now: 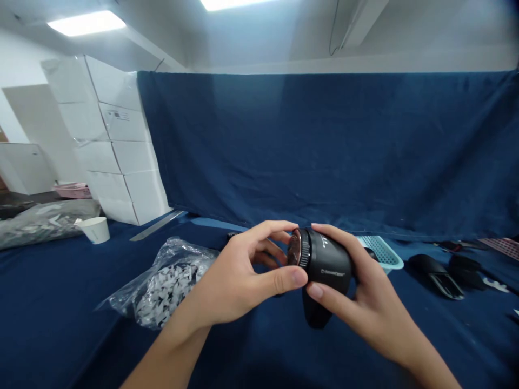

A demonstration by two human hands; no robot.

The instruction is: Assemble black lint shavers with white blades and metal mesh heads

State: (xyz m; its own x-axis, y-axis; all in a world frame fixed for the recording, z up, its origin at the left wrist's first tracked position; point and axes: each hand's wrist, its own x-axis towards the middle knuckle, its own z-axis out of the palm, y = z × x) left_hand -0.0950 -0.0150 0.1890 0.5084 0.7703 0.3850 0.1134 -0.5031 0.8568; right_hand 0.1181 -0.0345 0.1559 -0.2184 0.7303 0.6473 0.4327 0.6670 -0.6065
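A black fabric shaver (330,262) is held up in front of me above the table, with its round head facing left and its handle pointing down. The head has a ridged ring (305,248) and a shiny brownish, round face. My right hand (365,286) grips the shaver's body, thumb on the near side and fingers over the top. With thumb and fingers curved around the ridged ring, my left hand (247,275) closes on the head end. White lettering shows on the body.
A clear bag of small grey-white parts (166,292) lies to the left. Behind it are a white paper cup (95,230) and stacked white boxes (121,156). On the right are a light blue basket (387,254) and black plastic parts (438,275). A blue curtain (324,151) hangs behind.
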